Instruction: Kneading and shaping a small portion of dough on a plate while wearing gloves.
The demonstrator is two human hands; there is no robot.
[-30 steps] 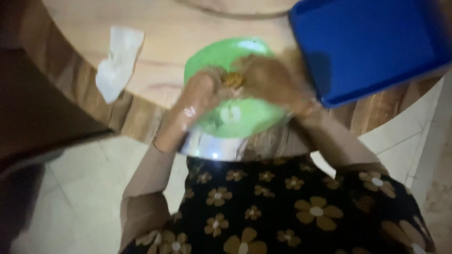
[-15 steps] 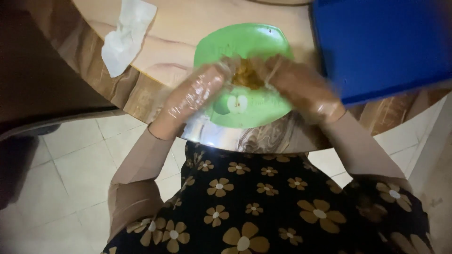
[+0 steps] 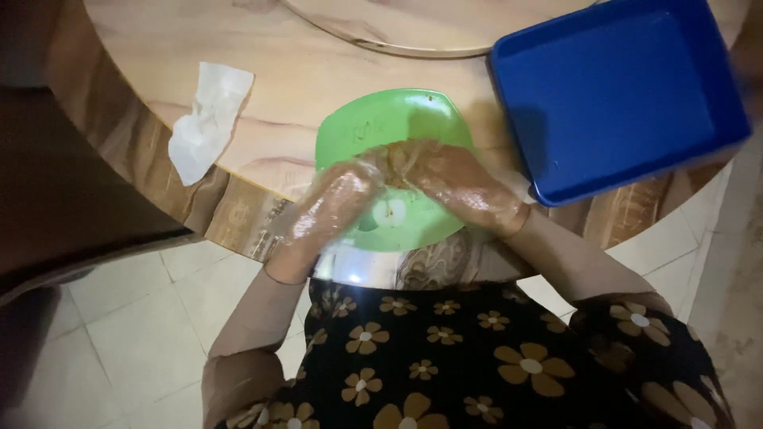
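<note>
My left hand (image 3: 326, 210) and my right hand (image 3: 457, 187) both wear clear plastic gloves and meet over a green plastic plate (image 3: 393, 119) at the near edge of a round wooden table (image 3: 302, 71). Between the fingertips of both hands sits a small lump of brownish-yellow food (image 3: 395, 156), pressed from both sides. The plate overhangs the table edge toward my lap. Part of the food is hidden by my fingers.
A blue rectangular plastic tray (image 3: 620, 95) lies on the table to the right of the plate. A crumpled white tissue (image 3: 207, 119) lies to the left. A round wooden disc (image 3: 429, 28) sits farther back. Tiled floor lies below, and a dark piece of furniture (image 3: 71, 199) stands at left.
The view has shifted, so the plate and my hands sit lower and more central. My hands stay together on the lump of food over the plate.
</note>
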